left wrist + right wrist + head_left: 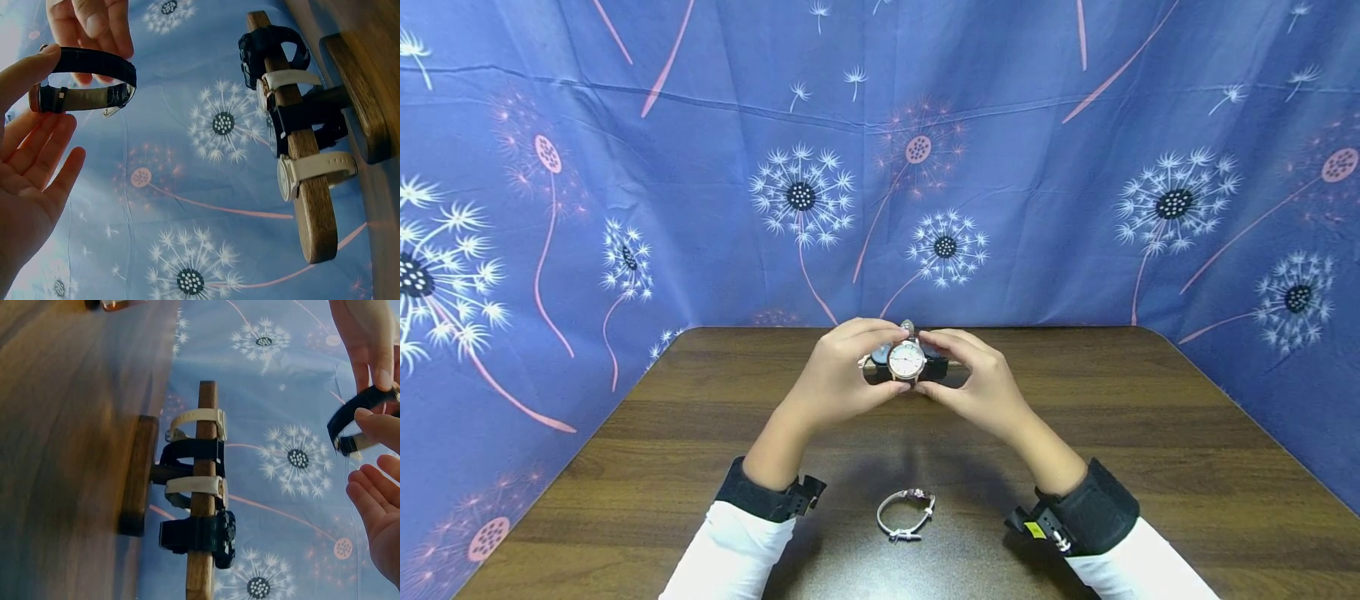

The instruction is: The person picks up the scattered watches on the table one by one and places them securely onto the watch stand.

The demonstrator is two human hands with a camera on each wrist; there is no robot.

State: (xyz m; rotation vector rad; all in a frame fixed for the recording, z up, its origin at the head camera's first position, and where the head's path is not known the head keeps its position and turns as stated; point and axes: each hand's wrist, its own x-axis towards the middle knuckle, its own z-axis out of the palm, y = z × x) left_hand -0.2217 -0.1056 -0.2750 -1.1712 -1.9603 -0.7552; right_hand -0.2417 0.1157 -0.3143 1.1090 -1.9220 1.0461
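A wristwatch [907, 360] with a white dial, a rose-gold case and a dark strap is held up above the table, its face toward the head camera. My left hand [838, 375] pinches the case's left side between thumb and fingers. On the opposite side, my right hand [981, 375] pinches it in the same way. In the left wrist view the black strap [94, 60] loops away behind the case, its buckle end closed. A thin white-strapped watch or bracelet [881, 517] lies on the table below the hands; its kind is hard to tell.
Behind the hands stands a wooden watch stand [317, 219] carrying several watches, including a chunky black watch [200, 534] and a cream-strapped watch [319, 166]. It is mostly hidden in the head view. A patterned blue cloth [1030, 250] hangs behind the brown table [1150, 433].
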